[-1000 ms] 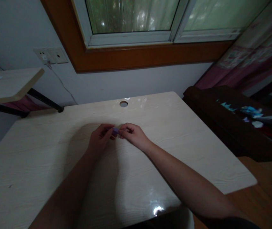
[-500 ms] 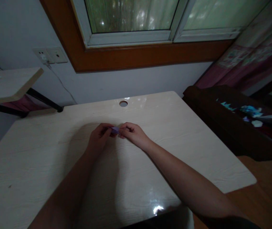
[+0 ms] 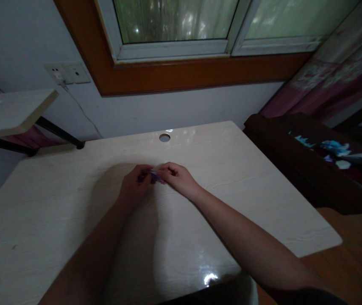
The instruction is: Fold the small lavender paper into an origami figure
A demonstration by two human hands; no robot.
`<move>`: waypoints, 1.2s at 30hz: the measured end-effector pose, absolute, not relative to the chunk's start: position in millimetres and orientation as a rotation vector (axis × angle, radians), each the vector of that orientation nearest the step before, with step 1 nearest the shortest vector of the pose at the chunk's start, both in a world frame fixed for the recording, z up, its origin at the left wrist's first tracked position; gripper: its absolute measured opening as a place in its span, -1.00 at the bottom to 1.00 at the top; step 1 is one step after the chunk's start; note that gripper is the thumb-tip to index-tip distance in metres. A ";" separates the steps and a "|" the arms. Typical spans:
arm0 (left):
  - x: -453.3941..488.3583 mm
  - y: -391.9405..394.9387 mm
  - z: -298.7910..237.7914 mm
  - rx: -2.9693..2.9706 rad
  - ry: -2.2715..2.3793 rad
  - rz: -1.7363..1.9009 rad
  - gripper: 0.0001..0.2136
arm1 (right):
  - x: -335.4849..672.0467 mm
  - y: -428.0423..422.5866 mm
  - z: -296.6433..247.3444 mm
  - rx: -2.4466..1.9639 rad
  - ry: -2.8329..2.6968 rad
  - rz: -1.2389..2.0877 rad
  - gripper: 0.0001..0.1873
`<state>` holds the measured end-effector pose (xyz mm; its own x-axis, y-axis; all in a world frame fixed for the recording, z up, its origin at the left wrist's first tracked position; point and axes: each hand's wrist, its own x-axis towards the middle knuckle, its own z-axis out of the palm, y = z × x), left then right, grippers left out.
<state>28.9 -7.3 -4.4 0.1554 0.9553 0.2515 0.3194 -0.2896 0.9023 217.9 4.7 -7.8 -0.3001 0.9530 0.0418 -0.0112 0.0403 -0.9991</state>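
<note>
A small purple piece (image 3: 156,176), perhaps folded paper, is pinched between both my hands just above the pale wooden desk (image 3: 73,203). My left hand (image 3: 135,185) holds its left end with curled fingers. My right hand (image 3: 178,180) grips its right end with fingertips pressed together. Most of the piece is hidden by my fingers. The two hands meet near the middle of the desk, in front of the round cable hole (image 3: 165,137).
A window with a brown frame (image 3: 181,72) sits above the desk. A wall socket (image 3: 66,73) with a cable is at the left, over a smaller side table (image 3: 12,112). A dark wooden piece of furniture (image 3: 308,165) with small paper items stands at the right.
The purple piece has tilted and flattened slightly between my fingertips. Both hands stay in the same place on the desk.
</note>
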 end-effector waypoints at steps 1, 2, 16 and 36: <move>29.1 -7.5 -5.1 1.733 1.226 1.139 -0.77 | 217.6 4.8 -10.0 -0.999 -1.461 1.393 -0.71; 29.2 -7.6 -6.0 1.737 1.223 1.136 -0.77 | 217.5 5.1 -11.9 -0.991 -1.470 1.387 -0.70; 26.4 -3.6 -7.0 1.694 1.155 1.105 -0.86 | 219.3 6.3 -14.2 -1.031 -1.497 1.342 -0.77; 23.8 -4.2 -2.1 1.607 1.080 1.082 -0.85 | 222.5 4.4 -8.2 -1.066 -1.602 1.131 -0.83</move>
